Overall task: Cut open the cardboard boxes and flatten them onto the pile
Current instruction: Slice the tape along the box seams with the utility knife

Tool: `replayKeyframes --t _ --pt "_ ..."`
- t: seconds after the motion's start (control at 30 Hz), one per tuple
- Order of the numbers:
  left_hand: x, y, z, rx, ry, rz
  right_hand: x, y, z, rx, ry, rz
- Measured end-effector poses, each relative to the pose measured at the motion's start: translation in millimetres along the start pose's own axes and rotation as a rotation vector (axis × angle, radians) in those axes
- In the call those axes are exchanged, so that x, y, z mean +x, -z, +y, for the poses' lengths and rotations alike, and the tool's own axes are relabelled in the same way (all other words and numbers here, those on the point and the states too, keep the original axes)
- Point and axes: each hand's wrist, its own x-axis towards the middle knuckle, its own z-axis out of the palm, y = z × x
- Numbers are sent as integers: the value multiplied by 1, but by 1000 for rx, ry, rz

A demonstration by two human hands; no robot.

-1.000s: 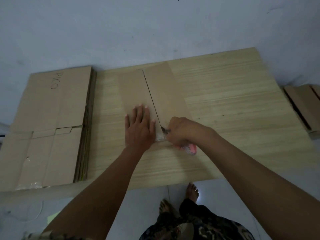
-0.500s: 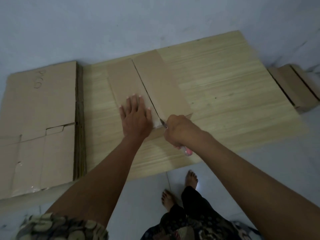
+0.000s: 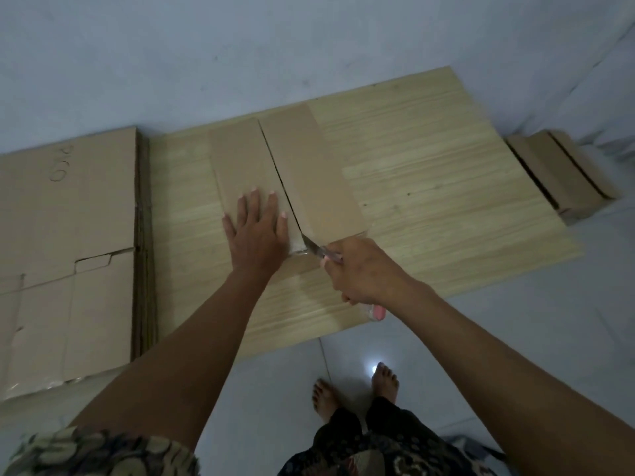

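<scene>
Cardboard box (image 3: 309, 173) lies on the wooden board (image 3: 429, 173), towards its far-left part, long seam running from the far edge down to the near end, and the seam is dark and open along most of its length. The left hand (image 3: 256, 235) lies flat on the left flap, fingers straight and spread, pinning it down just beside the seam. The right hand (image 3: 360, 269) has its fingers curled tight round the knife (image 3: 314, 248), pink butt poking out below the palm, blade tip sitting right at the near end of the seam where clear tape glints. This looks like the last bit of the cut: best to draw the blade shallow and towards the near edge, away from the left thumb, which sits close to the line, and to keep the flat palm pressing so the flap cannot lift. Off the board's left edge waits the pile (image 3: 68, 242) of flattened sheets; beyond its right edge sits another closed box (image 3: 563, 176). Bare feet stand on the tiles below.
</scene>
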Motion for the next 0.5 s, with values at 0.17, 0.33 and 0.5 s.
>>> replayKeyframes --t 0.17,0.33,0.5 --pt "-2 1 5 14 22 3 0 18 -8 -34 -8 -73" --pt "-2 -1 10 17 60 -8 -6 27 -12 -117 -58 -182" --pt "-3 -2 13 12 62 15 -13 10 -7 -80 -50 -161"
